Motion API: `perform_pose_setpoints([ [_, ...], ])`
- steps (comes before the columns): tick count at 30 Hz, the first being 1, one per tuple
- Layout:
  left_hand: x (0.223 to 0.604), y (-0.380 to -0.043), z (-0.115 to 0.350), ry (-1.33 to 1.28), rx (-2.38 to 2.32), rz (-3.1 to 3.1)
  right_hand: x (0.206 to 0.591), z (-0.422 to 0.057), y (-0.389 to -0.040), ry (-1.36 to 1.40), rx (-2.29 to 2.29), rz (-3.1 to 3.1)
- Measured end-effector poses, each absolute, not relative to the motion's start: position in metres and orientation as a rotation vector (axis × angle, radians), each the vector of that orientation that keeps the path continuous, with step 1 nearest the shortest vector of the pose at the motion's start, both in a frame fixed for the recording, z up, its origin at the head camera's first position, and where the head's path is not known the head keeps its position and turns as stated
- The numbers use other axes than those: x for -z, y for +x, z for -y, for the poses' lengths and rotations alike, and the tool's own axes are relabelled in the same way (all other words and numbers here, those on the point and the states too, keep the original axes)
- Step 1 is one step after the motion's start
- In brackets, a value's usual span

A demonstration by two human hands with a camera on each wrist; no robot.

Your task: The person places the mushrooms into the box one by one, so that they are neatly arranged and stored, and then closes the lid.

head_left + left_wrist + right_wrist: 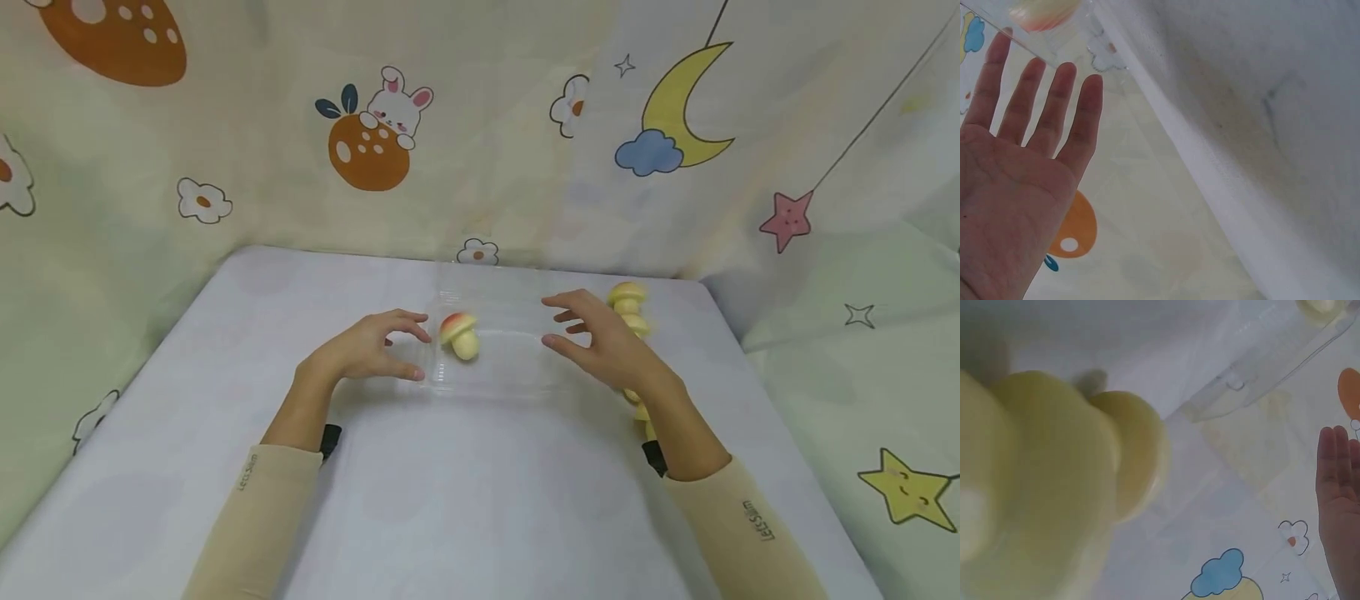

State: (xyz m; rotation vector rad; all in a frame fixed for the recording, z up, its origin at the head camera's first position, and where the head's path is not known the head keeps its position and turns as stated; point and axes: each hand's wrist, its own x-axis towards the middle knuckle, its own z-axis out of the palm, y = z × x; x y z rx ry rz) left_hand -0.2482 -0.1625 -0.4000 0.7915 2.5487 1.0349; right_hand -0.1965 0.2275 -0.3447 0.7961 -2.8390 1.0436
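A clear plastic container (495, 390) rests on the white-covered table with its transparent lid raised at the back. In its left part lies one toy mushroom (460, 336) with a red-and-yellow cap and pale stem. My left hand (375, 346) is beside the container's left wall, fingers spread and nothing in them. On the other side, my right hand (600, 333) is held near the right end, its fingers extended and holding nothing. Several yellow mushrooms (627, 293) stand in a row beyond the right hand, partly hidden by that hand and wrist.
A patterned cloth (495, 125) with cartoon prints hangs behind the table and at its sides. The white tabletop (480, 500) stretches in front of the container. In the right wrist view, pale yellow mushrooms (1054, 475) loom large and blurred close to the camera.
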Motion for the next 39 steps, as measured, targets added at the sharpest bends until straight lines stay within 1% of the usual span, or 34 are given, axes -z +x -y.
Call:
perform_pose_setpoints([
  [3,0.403,-0.245,0.166,0.762,-1.024,-2.551,0.347,-0.236,-0.188,0.805,-1.028,2.827],
  [7,0.403,-0.246,0.162,0.826,-1.045,-2.544,0.347,-0.254,-0.177,0.738,-0.979,2.844],
  [12,0.4,-0.248,0.16,0.816,-1.054,-2.543,0.348,-0.275,-0.167,0.682,-0.959,2.84],
  [20,0.398,-0.249,0.159,0.843,-1.042,-2.55,0.359,-0.302,-0.151,0.704,-0.915,2.716],
  [39,0.401,-0.25,0.164,0.875,-1.064,-2.545,0.37,-0.336,-0.13,0.577,-0.886,2.736],
])
